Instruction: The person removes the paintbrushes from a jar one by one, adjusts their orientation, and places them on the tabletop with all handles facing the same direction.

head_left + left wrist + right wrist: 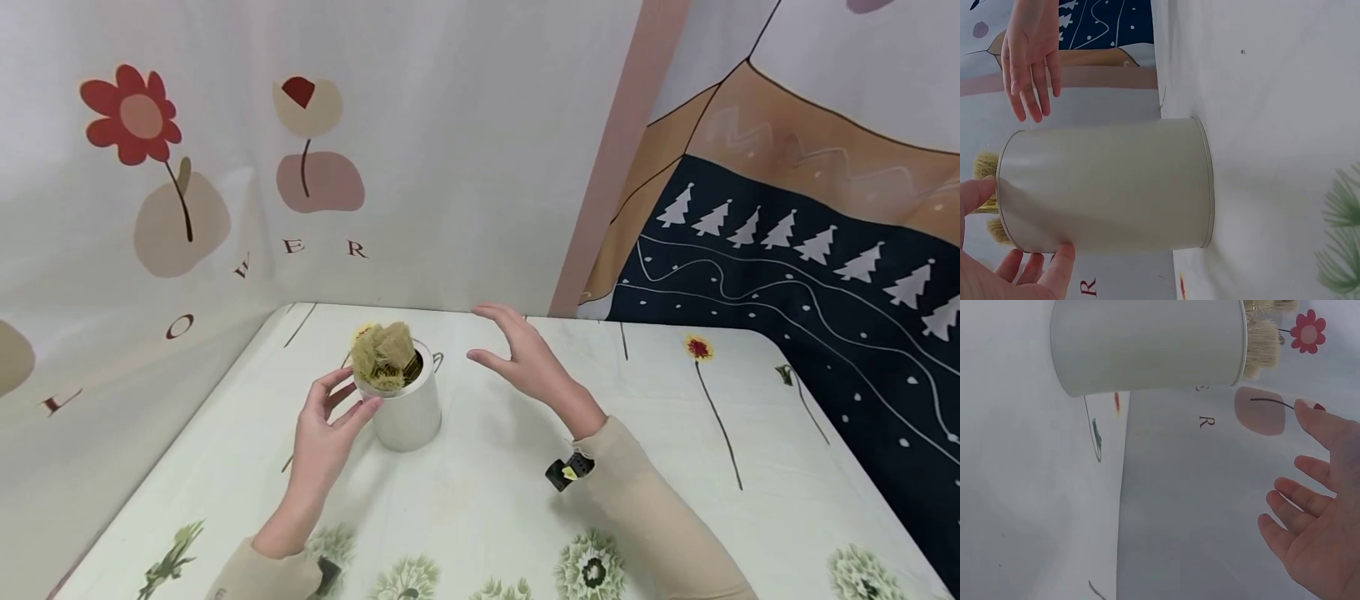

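Note:
A white cylindrical can [408, 417] stands upright on the table. Bristly straw-coloured tufts [384, 354], perhaps dried plants, stick up from its open top. At the can's left side is my left hand [324, 437], thumb and fingers spread near the rim. In the left wrist view, the thumb [977, 194] lies by the rim and the fingertips [1063, 256] meet the can's edge; how firmly they touch, I cannot tell. My right hand [528, 358] hovers to the right of the can, apart from it, fingers extended and holding nothing.
A white cloth [480, 517] printed with flowers covers the table. Behind it hangs a pale curtain [450, 167] with flower prints and letters. To the right hangs a dark fabric [750, 275] with white trees. A black wrist device [568, 471] sits by the right sleeve.

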A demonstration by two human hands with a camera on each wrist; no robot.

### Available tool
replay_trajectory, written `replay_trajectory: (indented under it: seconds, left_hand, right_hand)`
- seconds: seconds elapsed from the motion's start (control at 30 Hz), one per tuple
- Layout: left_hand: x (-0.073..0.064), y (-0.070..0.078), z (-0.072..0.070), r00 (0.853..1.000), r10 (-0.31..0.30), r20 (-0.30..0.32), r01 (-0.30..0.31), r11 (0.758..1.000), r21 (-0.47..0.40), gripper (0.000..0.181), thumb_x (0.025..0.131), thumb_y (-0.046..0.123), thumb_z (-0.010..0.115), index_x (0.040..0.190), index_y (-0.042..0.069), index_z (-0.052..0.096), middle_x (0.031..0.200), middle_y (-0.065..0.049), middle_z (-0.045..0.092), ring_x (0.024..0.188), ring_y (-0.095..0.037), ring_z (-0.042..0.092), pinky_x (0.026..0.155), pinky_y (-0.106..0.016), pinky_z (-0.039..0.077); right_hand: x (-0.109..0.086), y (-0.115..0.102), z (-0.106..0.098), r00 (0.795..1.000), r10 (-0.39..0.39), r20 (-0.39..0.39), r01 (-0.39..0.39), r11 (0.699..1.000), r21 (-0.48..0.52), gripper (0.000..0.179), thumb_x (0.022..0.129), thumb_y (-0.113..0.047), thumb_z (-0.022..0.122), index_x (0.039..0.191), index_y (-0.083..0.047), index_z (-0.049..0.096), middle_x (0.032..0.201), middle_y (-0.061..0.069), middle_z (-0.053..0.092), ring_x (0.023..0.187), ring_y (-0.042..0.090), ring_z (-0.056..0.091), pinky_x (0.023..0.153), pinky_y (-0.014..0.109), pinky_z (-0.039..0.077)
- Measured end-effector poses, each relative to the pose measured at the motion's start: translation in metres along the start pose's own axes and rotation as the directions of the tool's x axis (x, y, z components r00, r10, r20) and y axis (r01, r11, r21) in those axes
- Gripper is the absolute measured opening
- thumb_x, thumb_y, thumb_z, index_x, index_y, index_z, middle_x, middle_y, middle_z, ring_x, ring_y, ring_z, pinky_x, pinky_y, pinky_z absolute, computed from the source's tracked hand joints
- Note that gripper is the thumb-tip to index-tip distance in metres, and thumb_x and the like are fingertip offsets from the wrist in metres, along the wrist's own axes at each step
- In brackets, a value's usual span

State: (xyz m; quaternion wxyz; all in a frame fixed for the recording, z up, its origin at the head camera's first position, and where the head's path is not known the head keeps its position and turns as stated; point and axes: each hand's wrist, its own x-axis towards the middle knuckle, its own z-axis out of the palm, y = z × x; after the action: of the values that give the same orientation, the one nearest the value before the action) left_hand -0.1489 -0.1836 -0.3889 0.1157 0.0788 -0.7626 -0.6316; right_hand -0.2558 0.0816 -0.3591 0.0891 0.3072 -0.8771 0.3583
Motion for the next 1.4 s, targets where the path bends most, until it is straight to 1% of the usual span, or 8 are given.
replay_trajectory:
  seconds: [0.13,0.2,0.43,0.53,0.63,0.83,1.03,1.4]
  left_hand:
    - [0.001,-0.002,0.002,1.000,-0.001,-0.015,0.001,1.000,-0.005,0.060,0.093,0.011,0.070,0.144,0.005,0.039,0.149,-0.002,0.038,0.122,0.001,0.046,0.093,-0.003,0.048]
    - [0.001,-0.002,0.003,1.000,0.001,-0.019,-0.001,1.000,0.000,0.060,0.093,0.011,0.070,0.144,0.005,0.039,0.148,-0.001,0.038,0.122,0.000,0.046,0.093,-0.002,0.048]
    - [0.000,-0.003,0.004,1.000,0.005,-0.002,-0.005,1.000,-0.013,0.063,0.093,0.012,0.070,0.146,0.005,0.036,0.152,-0.006,0.035,0.134,-0.019,0.043,0.091,-0.002,0.048]
    - [0.000,-0.002,0.004,1.000,0.010,0.008,-0.010,1.000,-0.021,0.064,0.093,0.013,0.070,0.146,0.005,0.035,0.153,-0.007,0.034,0.135,-0.023,0.043,0.091,-0.001,0.048]
    - [0.001,-0.001,0.005,1.000,0.011,0.011,-0.011,1.000,-0.018,0.064,0.093,0.014,0.070,0.145,0.005,0.035,0.152,-0.008,0.034,0.134,-0.021,0.043,0.091,-0.002,0.048]
    - [0.001,-0.002,0.004,1.000,-0.016,0.001,0.016,1.000,-0.002,0.062,0.093,0.015,0.070,0.145,0.008,0.037,0.149,-0.004,0.036,0.129,-0.014,0.046,0.091,-0.004,0.050]
    - [0.002,-0.002,0.002,1.000,0.001,0.018,-0.001,1.000,-0.009,0.064,0.094,0.014,0.070,0.146,0.006,0.035,0.153,-0.008,0.034,0.135,-0.022,0.043,0.090,-0.001,0.049]
    - [0.004,-0.001,0.001,0.999,-0.012,0.035,0.012,1.000,0.000,0.066,0.093,0.016,0.071,0.146,0.005,0.033,0.155,-0.010,0.032,0.138,-0.024,0.041,0.088,0.000,0.048]
  right_hand:
    - [0.001,-0.001,0.004,1.000,-0.011,-0.013,0.011,1.000,0.014,0.062,0.094,-0.033,0.069,0.148,-0.013,0.045,0.152,0.007,0.046,0.144,0.026,0.041,0.118,0.049,0.040]
    - [0.001,-0.001,0.007,1.000,-0.016,-0.017,0.017,1.000,0.019,0.061,0.094,-0.033,0.069,0.147,-0.013,0.046,0.151,0.007,0.048,0.143,0.025,0.042,0.118,0.048,0.041]
    - [0.001,-0.005,0.012,0.998,-0.059,-0.036,0.060,0.997,0.045,0.058,0.094,-0.030,0.070,0.145,-0.012,0.048,0.147,0.006,0.051,0.141,0.024,0.045,0.114,0.046,0.045]
    - [0.002,-0.008,0.013,0.997,-0.069,-0.047,0.071,0.996,0.051,0.057,0.093,-0.029,0.071,0.144,-0.012,0.050,0.146,0.007,0.052,0.139,0.024,0.047,0.113,0.047,0.047]
    - [0.003,-0.010,0.015,0.996,-0.071,-0.055,0.074,0.995,0.061,0.056,0.093,-0.028,0.071,0.143,-0.012,0.051,0.146,0.007,0.053,0.138,0.024,0.049,0.111,0.046,0.049]
    - [0.007,-0.015,0.022,0.996,-0.084,-0.040,0.087,0.991,0.105,0.055,0.093,-0.026,0.071,0.142,-0.011,0.051,0.145,0.008,0.054,0.134,0.025,0.052,0.109,0.043,0.050]
    - [0.010,-0.020,0.028,0.995,-0.095,-0.034,0.099,0.984,0.149,0.053,0.093,-0.024,0.071,0.141,-0.011,0.053,0.143,0.006,0.055,0.134,0.022,0.052,0.112,0.038,0.049]
    - [0.019,-0.032,0.038,0.993,-0.117,-0.019,0.118,0.955,0.274,0.047,0.094,-0.017,0.070,0.137,-0.005,0.056,0.139,0.010,0.058,0.134,0.022,0.053,0.115,0.027,0.045]
